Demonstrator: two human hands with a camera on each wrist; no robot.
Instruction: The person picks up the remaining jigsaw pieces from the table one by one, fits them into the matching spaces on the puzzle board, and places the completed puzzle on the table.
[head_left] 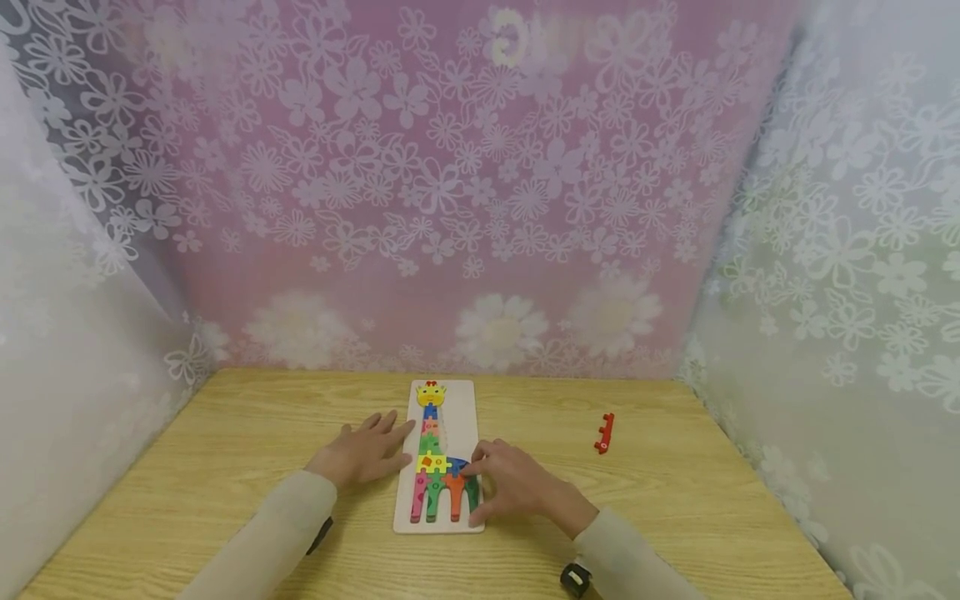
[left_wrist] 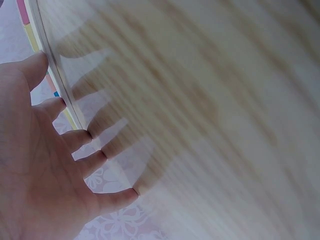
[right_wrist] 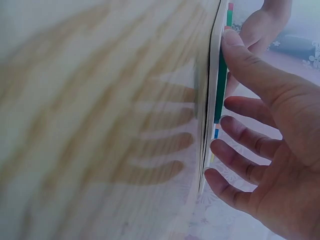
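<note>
A giraffe jigsaw puzzle [head_left: 437, 461] of bright pieces lies on a pale board [head_left: 459, 408] in the head view. To its left, my left hand [head_left: 362, 450] is spread flat, its fingertips at the board's edge. My right hand [head_left: 517, 482] reaches over the lower right corner. Its thumb is near the foot of the dark green leg piece [right_wrist: 222, 85], with the index finger near that piece's upper end and the blue piece [head_left: 456, 467]. The right wrist view shows these fingers extended and apart. The left wrist view shows the left hand [left_wrist: 50, 145] with its fingers spread.
A red puzzle piece [head_left: 604, 433] lies apart on the wooden table [head_left: 300, 417], to the right of the board. Flower-patterned curtains [head_left: 480, 208] enclose the table at the back and both sides.
</note>
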